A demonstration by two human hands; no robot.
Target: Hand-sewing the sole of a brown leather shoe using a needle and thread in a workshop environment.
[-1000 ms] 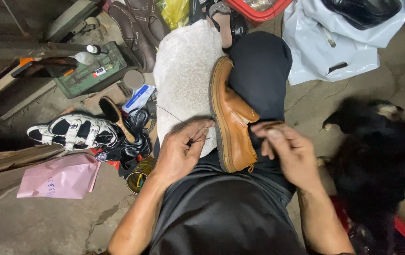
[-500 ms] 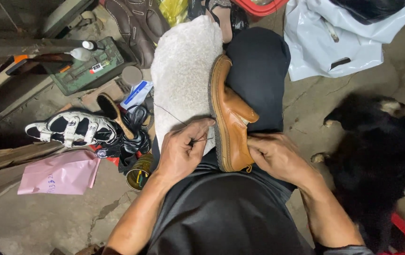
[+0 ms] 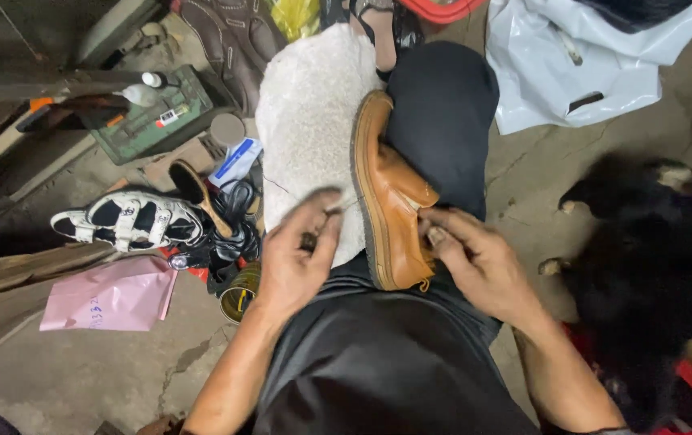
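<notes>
the tan leather shoe lies on its side along the person's lap, sole edge facing the left hand, toe pointing away from the body, between a pale fuzzy cloth over one knee and the dark trouser leg.

the right hand grips the shoe near its opening, fingers curled and pressed against the upper, thumb side against the leather. the left hand sits just beside the sole, fingertips bunched together and pinching a small dark tool whose kind i cannot tell; a thin thread runs from those fingertips out over the cloth.

beyond the left fingers, on the concrete floor, lie a white strappy sandal, a brush, a pink paper bag, a round tin and a green box. outward of the right fingers, a black dog lies near, with a white plastic bag farther off.
</notes>
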